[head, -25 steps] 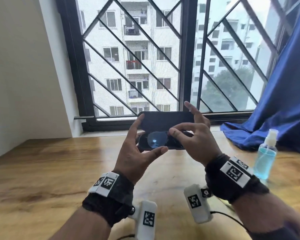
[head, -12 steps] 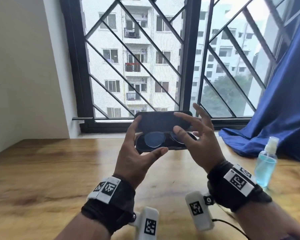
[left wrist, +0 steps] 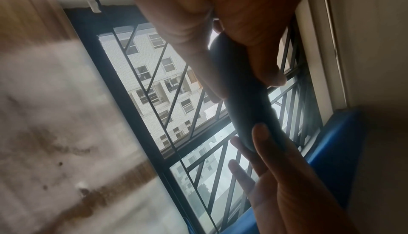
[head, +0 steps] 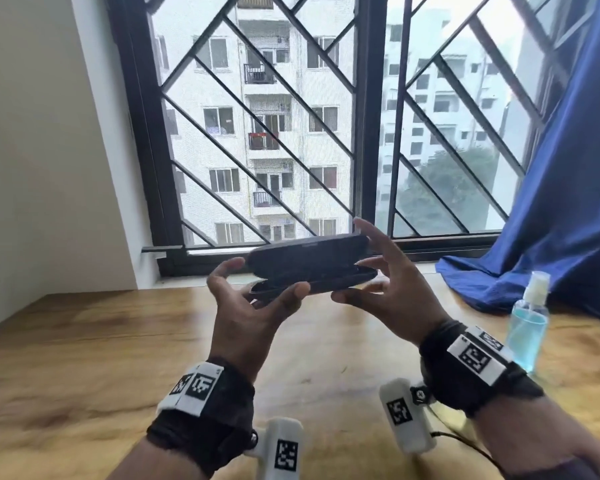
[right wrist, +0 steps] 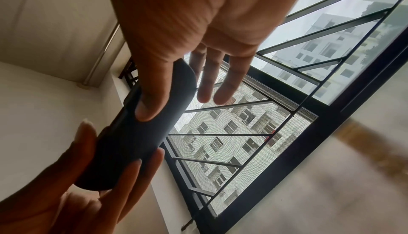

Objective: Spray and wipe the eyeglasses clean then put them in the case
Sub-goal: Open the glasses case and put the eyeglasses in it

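Wooden table [head: 84, 341] by barred window [head: 257, 133]; both hands, left [head: 246, 317], right [head: 395, 292], grip dark case [head: 312, 268].

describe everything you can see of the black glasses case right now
The glasses case is a long, dark, matte hard shell with rounded ends, looking like smooth plastic or leatherette. It is held in the air above the wooden table, lying roughly level, its lid lowered almost onto the base with a thin gap showing along the near edge. The left hand grips its left end, thumb on the front; the right hand pinches its right end. Its contents are hidden.
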The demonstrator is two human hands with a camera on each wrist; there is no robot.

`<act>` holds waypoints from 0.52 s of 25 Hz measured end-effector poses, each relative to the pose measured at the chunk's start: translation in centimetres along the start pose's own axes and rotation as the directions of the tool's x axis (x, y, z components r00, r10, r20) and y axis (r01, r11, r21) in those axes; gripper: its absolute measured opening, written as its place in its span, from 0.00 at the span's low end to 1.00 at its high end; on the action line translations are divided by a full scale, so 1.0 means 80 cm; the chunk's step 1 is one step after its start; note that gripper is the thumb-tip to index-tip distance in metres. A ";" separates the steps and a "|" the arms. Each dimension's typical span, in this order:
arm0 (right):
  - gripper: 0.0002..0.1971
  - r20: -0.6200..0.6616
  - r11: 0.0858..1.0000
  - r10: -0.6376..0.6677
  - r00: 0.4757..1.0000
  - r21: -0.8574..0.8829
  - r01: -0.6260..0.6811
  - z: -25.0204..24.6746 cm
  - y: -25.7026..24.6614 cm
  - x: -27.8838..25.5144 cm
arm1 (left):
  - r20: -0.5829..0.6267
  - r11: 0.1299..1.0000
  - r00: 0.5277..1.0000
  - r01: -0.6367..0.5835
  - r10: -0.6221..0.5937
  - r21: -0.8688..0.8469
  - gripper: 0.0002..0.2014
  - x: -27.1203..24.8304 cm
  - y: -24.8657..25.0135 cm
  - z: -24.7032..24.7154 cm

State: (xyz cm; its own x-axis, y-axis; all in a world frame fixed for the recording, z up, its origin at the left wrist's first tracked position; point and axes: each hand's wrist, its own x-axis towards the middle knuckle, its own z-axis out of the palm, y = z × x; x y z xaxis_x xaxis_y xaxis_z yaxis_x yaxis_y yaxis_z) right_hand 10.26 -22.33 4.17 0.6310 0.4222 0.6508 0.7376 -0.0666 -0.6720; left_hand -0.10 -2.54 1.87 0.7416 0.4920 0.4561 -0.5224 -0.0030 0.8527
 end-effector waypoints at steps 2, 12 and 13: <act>0.32 -0.031 0.998 -0.056 0.998 -0.041 0.055 -0.001 0.002 0.000 | 0.051 1.000 0.999 0.003 -0.003 -0.002 0.41 -0.003 0.003 0.001; 0.19 0.001 0.992 -0.038 0.999 -0.124 0.038 0.000 0.011 0.001 | 0.106 0.990 0.994 -0.048 0.034 0.134 0.19 0.001 -0.001 -0.006; 0.19 0.014 0.986 -0.029 0.999 -0.162 0.031 -0.002 0.012 0.001 | 0.109 0.989 0.994 -0.024 0.008 0.145 0.19 0.002 -0.002 -0.007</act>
State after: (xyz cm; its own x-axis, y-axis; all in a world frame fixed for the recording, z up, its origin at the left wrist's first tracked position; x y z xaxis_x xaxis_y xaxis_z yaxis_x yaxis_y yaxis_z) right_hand 11.10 -22.54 3.64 0.6057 0.4362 0.6654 0.7861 -0.1988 -0.5853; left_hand -0.13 -2.00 1.71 0.7787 0.3944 0.4879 -0.4733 -0.1413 0.8695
